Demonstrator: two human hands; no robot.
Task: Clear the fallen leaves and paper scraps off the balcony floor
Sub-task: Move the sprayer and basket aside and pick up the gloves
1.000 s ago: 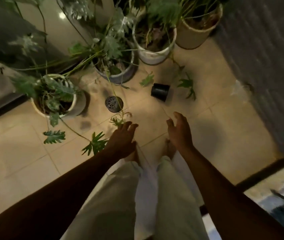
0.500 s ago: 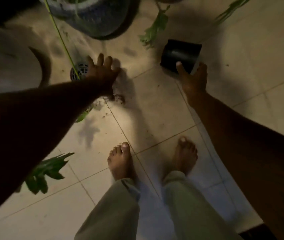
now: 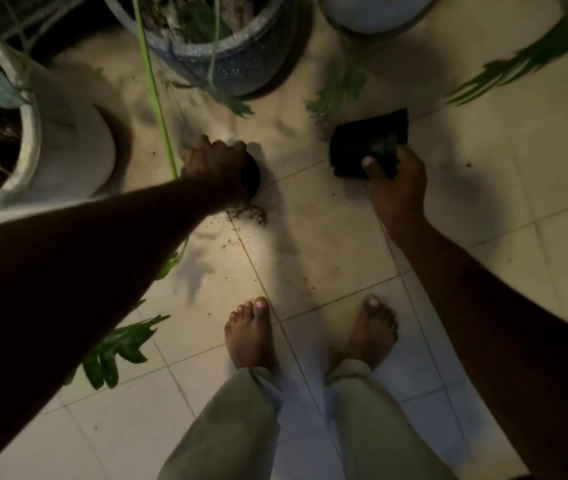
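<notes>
On the dim tiled balcony floor (image 3: 327, 244), bare feet among pots.

Head view: soil crumbs and root debris (image 3: 247, 214) lie at centre. At 11 o'clock the left hand (image 3: 215, 164) curls its fingers over a dark round object; at 1 o'clock the right hand (image 3: 395, 183) pinches a black pot (image 3: 367, 143). A speckled planter (image 3: 227, 53) stands at 12, a green leaf (image 3: 119, 348) at 8.
</notes>
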